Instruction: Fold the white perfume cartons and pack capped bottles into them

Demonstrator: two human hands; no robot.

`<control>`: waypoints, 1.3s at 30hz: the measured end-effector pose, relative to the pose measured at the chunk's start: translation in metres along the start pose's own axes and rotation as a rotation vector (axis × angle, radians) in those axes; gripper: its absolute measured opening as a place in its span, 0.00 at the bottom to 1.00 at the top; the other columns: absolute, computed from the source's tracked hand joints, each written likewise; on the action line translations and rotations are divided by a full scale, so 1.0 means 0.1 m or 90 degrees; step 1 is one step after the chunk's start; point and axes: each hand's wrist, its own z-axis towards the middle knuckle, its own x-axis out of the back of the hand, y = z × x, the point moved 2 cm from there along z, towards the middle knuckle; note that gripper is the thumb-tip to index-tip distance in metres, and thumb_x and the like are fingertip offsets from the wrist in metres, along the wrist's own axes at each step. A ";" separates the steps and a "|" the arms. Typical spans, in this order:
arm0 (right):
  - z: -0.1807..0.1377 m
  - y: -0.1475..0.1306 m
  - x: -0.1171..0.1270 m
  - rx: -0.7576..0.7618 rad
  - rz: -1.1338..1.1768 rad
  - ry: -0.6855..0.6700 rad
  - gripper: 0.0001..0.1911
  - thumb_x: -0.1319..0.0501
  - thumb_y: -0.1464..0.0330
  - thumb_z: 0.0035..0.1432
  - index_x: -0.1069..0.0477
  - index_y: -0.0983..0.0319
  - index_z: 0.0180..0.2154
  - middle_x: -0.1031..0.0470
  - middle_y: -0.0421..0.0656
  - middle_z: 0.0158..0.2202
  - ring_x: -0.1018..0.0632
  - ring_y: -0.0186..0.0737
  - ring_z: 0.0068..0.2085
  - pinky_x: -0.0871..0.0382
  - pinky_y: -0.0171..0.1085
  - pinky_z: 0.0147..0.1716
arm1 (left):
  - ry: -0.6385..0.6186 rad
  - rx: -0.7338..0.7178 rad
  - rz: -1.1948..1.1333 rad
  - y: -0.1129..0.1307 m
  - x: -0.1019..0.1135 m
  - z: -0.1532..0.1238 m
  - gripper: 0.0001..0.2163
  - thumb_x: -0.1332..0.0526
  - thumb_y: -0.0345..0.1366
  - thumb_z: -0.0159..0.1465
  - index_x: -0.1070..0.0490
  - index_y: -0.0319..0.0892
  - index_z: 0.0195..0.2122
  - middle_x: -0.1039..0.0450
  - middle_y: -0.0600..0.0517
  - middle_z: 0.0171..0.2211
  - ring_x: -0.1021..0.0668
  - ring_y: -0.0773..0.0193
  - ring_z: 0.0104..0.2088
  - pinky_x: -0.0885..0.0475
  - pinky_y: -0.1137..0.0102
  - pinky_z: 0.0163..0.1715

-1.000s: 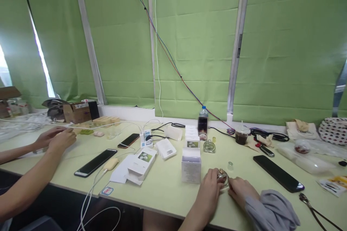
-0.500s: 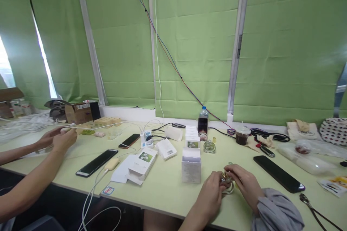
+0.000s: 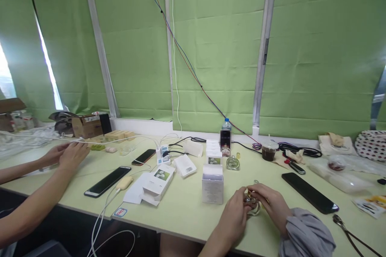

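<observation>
Low in the middle of the frame, the left hand (image 3: 237, 213) and the right hand (image 3: 269, 204) are close together, both closed around a small glass bottle (image 3: 252, 202). It sits just above the green table (image 3: 187, 209), near the front edge. A white box (image 3: 212, 184) stands close on the left. A black phone (image 3: 310, 192) lies to the right, with bare table between.

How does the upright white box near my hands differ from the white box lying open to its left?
The upright white box stands on end, top open, faces plain. The open white box lies flat, its flap spread on the table, with a flower picture on top. The upright one is nearer the left hand. Both are small white cartons.
</observation>
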 end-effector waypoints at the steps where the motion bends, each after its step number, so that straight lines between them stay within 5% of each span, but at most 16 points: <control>1: 0.00 0.02 0.02 0.000 -0.002 -0.001 0.14 0.47 0.65 0.61 0.23 0.49 0.39 0.18 0.44 0.37 0.19 0.46 0.38 0.24 0.40 0.38 | 0.001 -0.001 -0.005 0.00 0.00 0.00 0.26 0.48 0.22 0.61 0.48 0.42 0.61 0.31 0.44 0.52 0.26 0.58 0.50 0.30 0.63 0.51; 6: 0.00 0.10 0.10 -0.011 -0.007 -0.007 0.17 0.49 0.66 0.60 0.24 0.57 0.45 0.18 0.45 0.36 0.19 0.40 0.30 0.23 0.37 0.29 | -0.001 -0.025 -0.011 0.06 0.03 -0.01 0.28 0.49 0.21 0.61 0.48 0.47 0.61 0.32 0.47 0.51 0.25 0.61 0.47 0.30 0.64 0.50; 12: 0.00 0.15 0.10 -0.042 0.010 -0.010 0.16 0.49 0.66 0.60 0.24 0.58 0.42 0.20 0.44 0.33 0.22 0.38 0.27 0.24 0.38 0.30 | -0.008 -0.043 0.000 0.13 0.06 0.00 0.24 0.49 0.21 0.61 0.40 0.49 0.57 0.32 0.49 0.48 0.26 0.60 0.46 0.29 0.64 0.47; 19: 0.01 0.09 0.01 -0.092 0.079 -0.030 0.18 0.47 0.67 0.59 0.30 0.58 0.50 0.19 0.45 0.40 0.19 0.43 0.41 0.23 0.39 0.38 | -0.002 -0.037 -0.047 0.08 0.03 0.00 0.28 0.50 0.20 0.61 0.52 0.48 0.60 0.31 0.47 0.53 0.25 0.62 0.49 0.29 0.65 0.50; 27: 0.00 0.05 -0.05 -0.076 0.094 0.028 0.14 0.44 0.67 0.54 0.26 0.53 0.42 0.22 0.43 0.32 0.21 0.45 0.33 0.25 0.40 0.30 | 0.008 -0.017 -0.046 0.00 -0.01 0.00 0.27 0.49 0.20 0.61 0.51 0.46 0.59 0.28 0.46 0.48 0.23 0.61 0.45 0.28 0.62 0.47; 39: -0.01 0.10 -0.05 -0.068 0.087 0.023 0.15 0.45 0.68 0.56 0.26 0.54 0.44 0.19 0.45 0.38 0.20 0.48 0.36 0.23 0.41 0.31 | -0.002 -0.016 -0.057 0.05 0.02 0.00 0.30 0.48 0.19 0.60 0.52 0.49 0.61 0.30 0.48 0.54 0.24 0.61 0.48 0.29 0.63 0.50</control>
